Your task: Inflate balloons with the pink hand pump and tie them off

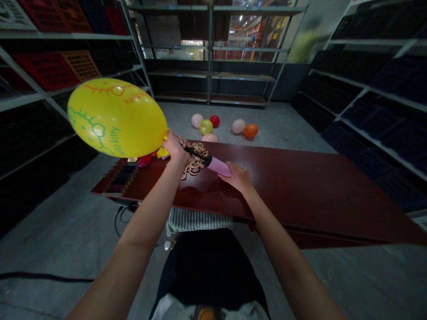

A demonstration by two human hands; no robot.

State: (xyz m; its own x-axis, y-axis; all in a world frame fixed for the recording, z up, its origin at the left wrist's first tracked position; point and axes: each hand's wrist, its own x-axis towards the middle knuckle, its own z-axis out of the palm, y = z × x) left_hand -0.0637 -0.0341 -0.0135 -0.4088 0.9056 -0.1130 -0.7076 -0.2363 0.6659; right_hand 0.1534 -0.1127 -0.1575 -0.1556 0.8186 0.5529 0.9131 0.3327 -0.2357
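A big inflated yellow balloon [116, 118], printed with "hello kitty" and line drawings, fills the upper left. My left hand [176, 146] is closed around its neck, where it meets the black end of a hand pump [218, 166]. The pump slants down to the right, black toward the balloon and pink at the other end. Around that pink end my right hand [237, 176] is wrapped. Beneath the pump lies a heap of tan, curly-shaped pieces [193, 166]. Red and yellow deflated balloons [146, 160] rest on the table beyond my left forearm.
The dark red table [293, 186] spans the front. A pixelated dark flat object [122, 178] lies at its left end. Several inflated balloons [206, 127] sit on the floor behind. Metal shelves [210, 75] with crates [45, 71] surround the space. A black cable [46, 278] crosses the floor.
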